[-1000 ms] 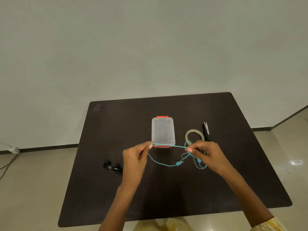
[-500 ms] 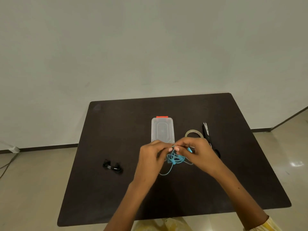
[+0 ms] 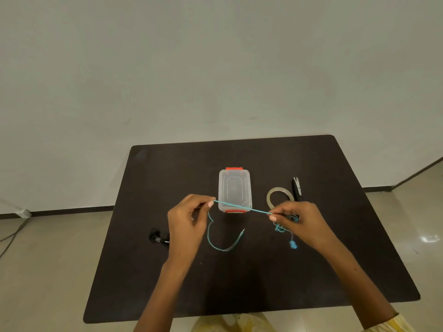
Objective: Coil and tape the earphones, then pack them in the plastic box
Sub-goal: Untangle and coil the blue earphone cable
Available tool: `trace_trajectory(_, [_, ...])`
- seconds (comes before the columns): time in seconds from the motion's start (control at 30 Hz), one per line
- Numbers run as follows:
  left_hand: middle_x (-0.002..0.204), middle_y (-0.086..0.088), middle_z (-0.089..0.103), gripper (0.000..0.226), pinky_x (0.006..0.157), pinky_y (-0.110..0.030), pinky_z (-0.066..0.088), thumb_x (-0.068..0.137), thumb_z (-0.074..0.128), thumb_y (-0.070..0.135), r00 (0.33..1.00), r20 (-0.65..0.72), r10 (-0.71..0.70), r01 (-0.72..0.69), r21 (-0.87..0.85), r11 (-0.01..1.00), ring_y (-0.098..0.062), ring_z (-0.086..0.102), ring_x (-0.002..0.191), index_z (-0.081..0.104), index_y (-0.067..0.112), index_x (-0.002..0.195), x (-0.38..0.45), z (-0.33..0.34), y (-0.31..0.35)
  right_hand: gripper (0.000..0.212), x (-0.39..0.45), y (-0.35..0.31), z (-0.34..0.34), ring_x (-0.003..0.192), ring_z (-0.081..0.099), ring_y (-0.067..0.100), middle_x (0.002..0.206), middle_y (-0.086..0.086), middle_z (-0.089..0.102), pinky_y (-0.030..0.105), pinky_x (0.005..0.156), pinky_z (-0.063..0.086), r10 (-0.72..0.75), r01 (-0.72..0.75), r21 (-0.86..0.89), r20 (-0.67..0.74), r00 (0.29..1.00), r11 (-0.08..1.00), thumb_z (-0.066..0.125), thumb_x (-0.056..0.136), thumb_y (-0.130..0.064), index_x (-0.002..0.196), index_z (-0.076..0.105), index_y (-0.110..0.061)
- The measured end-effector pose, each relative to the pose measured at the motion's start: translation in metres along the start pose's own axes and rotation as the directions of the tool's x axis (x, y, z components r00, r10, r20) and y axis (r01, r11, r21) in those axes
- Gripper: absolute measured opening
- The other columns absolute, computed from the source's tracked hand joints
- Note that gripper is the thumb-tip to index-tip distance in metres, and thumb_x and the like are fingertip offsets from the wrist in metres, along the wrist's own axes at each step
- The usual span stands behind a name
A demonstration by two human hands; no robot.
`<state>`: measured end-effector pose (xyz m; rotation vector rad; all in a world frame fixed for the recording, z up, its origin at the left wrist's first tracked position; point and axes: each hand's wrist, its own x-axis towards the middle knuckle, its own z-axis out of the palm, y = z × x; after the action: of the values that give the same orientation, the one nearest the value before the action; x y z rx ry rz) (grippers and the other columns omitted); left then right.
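Taking the plastic box [image 3: 235, 190] as the marker, the leftmost thing on the dark table [image 3: 263, 279] is a small black bundle [image 3: 158, 237], well to the box's left and nearer the person (possibly another pair of earphones, though it is too small to tell).

Next comes the left hand [image 3: 185, 226], just left of the box's near corner, with thumb and forefinger pinched together on the blue earphones [image 3: 242, 207]. From that pinch a loose tail of cable hangs down and curls on the table below the box, ending in what looks like the plug. The stretch between the hands is pulled straight and crosses the box's near red latch.

The box itself sits with its lid on and nothing visible inside.

To the box's right and nearer the person, the right hand [image 3: 297, 220] is closed on the cable, a small tangle of loops gathered at its fingers and one earbud dangling below. Behind it, right of the box, lie the tape roll [image 3: 279, 197] and a black cutter [image 3: 296, 188], both untouched.

By my reading the coiling is only partly done: much cable is loose, and taping, opening the box and packing all remain.
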<state>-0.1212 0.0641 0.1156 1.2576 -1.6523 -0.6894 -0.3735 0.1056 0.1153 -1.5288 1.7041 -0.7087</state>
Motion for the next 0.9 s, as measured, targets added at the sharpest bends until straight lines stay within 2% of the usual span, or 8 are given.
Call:
trace_trajectory(0.17, [0.097,0.003,0.074,0.033,0.081,-0.009,0.050,0.082,0.071,0.004,0.992,0.100,-0.073,0.065,0.088,0.994,-0.007,0.069,0.090,0.068,0.012,0.114,0.000,-0.004,-0.009,0.013,0.003,-0.004,0.001,0.079,0.065,-0.006,0.079,-0.021,0.067,0.009,0.072,0.049,0.021,-0.021,-0.018,-0.035,0.999,1.000,0.074,0.079,-0.018,0.090,0.075,-0.025])
trace_trajectory(0.23, [0.110,-0.001,0.071,0.054,0.094,-0.020,0.049,0.085,0.067,0.002,0.971,0.223,-0.090,0.028,0.267,0.963,-0.012,0.067,0.103,0.050,0.015,0.135,0.002,-0.006,-0.012,0.013,0.003,-0.008,0.002,0.079,0.065,-0.004,0.079,-0.018,0.068,0.009,0.073,0.049,0.014,-0.015,-0.004,-0.050,0.999,1.000,0.074,0.079,-0.018,0.091,0.076,-0.022])
trace_trajectory(0.3, [0.130,-0.007,0.060,0.057,0.103,-0.031,0.042,0.087,0.059,-0.003,0.953,0.298,-0.056,-0.057,0.358,0.932,-0.020,0.054,0.123,0.047,0.020,0.137,0.003,-0.001,-0.007,0.013,0.002,-0.014,0.005,0.079,0.066,-0.003,0.080,-0.015,0.070,0.009,0.073,0.050,-0.006,0.007,0.014,-0.057,0.998,1.000,0.074,0.078,-0.017,0.091,0.076,-0.021])
trace_trajectory(0.4, [0.132,-0.002,0.058,0.038,0.106,-0.024,0.040,0.088,0.065,0.010,0.930,0.364,0.042,-0.099,0.139,0.985,-0.012,0.052,0.125,0.061,0.018,0.125,0.002,0.016,0.012,0.014,0.002,-0.026,0.012,0.081,0.067,-0.003,0.080,-0.015,0.071,0.012,0.075,0.053,-0.072,0.075,0.038,-0.059,0.996,0.996,0.075,0.077,-0.015,0.090,0.076,-0.020])
trace_trajectory(0.5, [0.103,0.008,0.071,0.025,0.084,-0.011,0.050,0.081,0.073,0.024,0.926,0.371,0.062,-0.072,0.013,0.997,0.005,0.064,0.092,0.073,0.020,0.105,-0.002,0.030,0.025,0.015,0.003,-0.034,0.020,0.080,0.068,-0.001,0.079,-0.015,0.071,0.017,0.075,0.055,-0.149,0.154,0.041,-0.102,0.983,0.987,0.077,0.075,-0.016,0.090,0.076,-0.019])
trace_trajectory(0.6, [0.084,0.008,0.070,0.009,0.070,-0.005,0.047,0.080,0.074,0.018,0.949,0.305,0.085,-0.082,-0.022,0.996,0.006,0.063,0.080,0.075,0.016,0.088,0.000,0.035,0.027,0.021,0.006,-0.036,0.022,0.080,0.068,0.000,0.081,-0.015,0.069,0.016,0.076,0.055,-0.177,0.179,-0.003,-0.159,0.971,0.984,0.079,0.073,-0.021,0.094,0.072,-0.020])
trace_trajectory(0.8, [0.078,0.001,0.071,0.005,0.073,-0.033,0.057,0.083,0.070,0.014,0.969,0.235,-0.070,0.127,-0.238,0.963,-0.017,0.069,0.077,0.073,0.010,0.083,0.001,0.033,0.024,0.012,0.005,-0.013,0.030,0.081,0.064,0.002,0.082,-0.014,0.070,0.026,0.076,0.056,-0.159,0.134,-0.164,-0.152,0.975,0.977,0.078,0.075,-0.024,0.085,0.073,-0.026])
trace_trajectory(0.9, [0.080,-0.003,0.071,0.009,0.074,-0.034,0.058,0.083,0.069,0.018,0.963,0.243,-0.118,0.189,-0.298,0.936,-0.021,0.070,0.078,0.072,0.010,0.084,-0.002,0.034,0.022,0.016,0.007,0.000,0.035,0.085,0.063,0.003,0.088,-0.014,0.070,0.027,0.080,0.054,-0.101,0.081,-0.150,-0.131,0.986,0.985,0.080,0.073,-0.022,0.087,0.073,-0.025])
